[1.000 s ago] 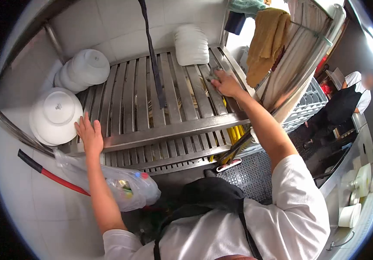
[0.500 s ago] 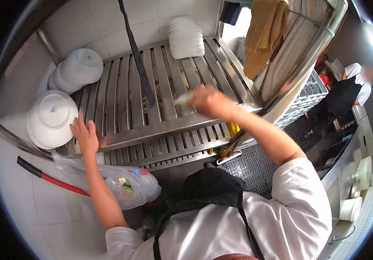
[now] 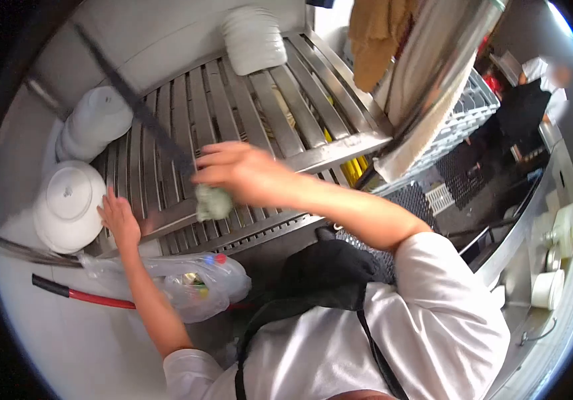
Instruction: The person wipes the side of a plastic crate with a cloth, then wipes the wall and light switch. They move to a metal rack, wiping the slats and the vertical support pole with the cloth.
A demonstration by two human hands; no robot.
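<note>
My right hand (image 3: 250,175) is closed around a crumpled greenish-grey cloth (image 3: 213,203), held at the front edge of a slatted metal shelf (image 3: 233,110). My left hand (image 3: 120,219) has its fingers spread, fingertips at the rim of an upside-down stack of white bowls (image 3: 66,213) on the shelf's left end. Behind that stack lies a tipped pile of white bowls (image 3: 96,120). A row of nested white dishes (image 3: 254,41) rests at the back of the shelf. A dark strap (image 3: 126,97) hangs down in front of the slats.
A clear plastic bag of bottles (image 3: 213,283) hangs below the shelf front, beside a red and black handle (image 3: 86,297). To the right are brown cloths (image 3: 380,40), a grey crate (image 3: 466,110) and a counter with white containers (image 3: 548,290). Another person (image 3: 533,100) stands far right.
My right hand has swept left and nearer along the shelf with the cloth. My left hand stays by the bowls. The view has shifted slightly, and the strap now hangs at a slant.
</note>
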